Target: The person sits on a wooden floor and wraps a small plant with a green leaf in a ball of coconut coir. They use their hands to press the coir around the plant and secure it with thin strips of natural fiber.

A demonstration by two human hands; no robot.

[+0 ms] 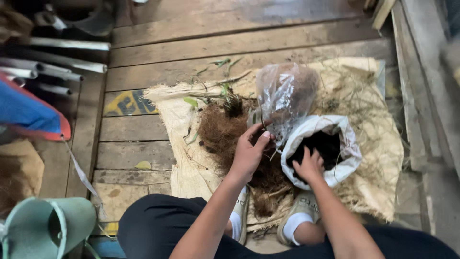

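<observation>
Wooden floor, burlap sack spread mid-boards: our left hand pinches a thin, crinkly plastic bag by its rim; our right hand, fingers spread, reaches into the soft white soil bag.

The fingertips of the right hand dip into the white sack and are lost in the dark soil, so their grip cannot be told. The clear plastic bag is blurred and its contents unclear. The green watering can is cut off by the lower left edge, the metal pipes and blue object by the left edge. Both forearms run out of the bottom edge.
</observation>
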